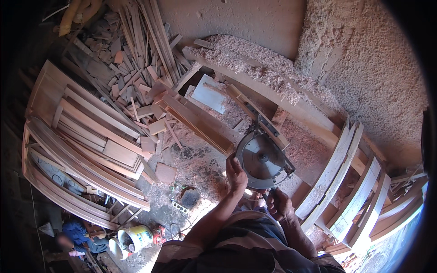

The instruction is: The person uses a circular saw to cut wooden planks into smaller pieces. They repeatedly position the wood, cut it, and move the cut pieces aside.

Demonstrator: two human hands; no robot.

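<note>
A power saw with a round metal blade [262, 157] and a curved guard sits in front of me. My right hand [279, 204] is closed round its handle at the near side of the blade. To the left of the guard, my left hand [236, 174] grips the near end of a long wooden board [200, 125], its fingers partly hidden. That board slopes away to the far left from the saw. Behind the blade, a wooden piece with dark metal fittings [262, 116] reaches away from me.
Curved wooden frames [91, 177] stack at left; pale curved pieces [332, 173] stand at right. Offcuts [132, 82] pile up at far left, shavings [255, 59] at the back. A white bucket [139, 237] stands near a power strip [180, 207]. A person in blue [77, 232] is at lower left.
</note>
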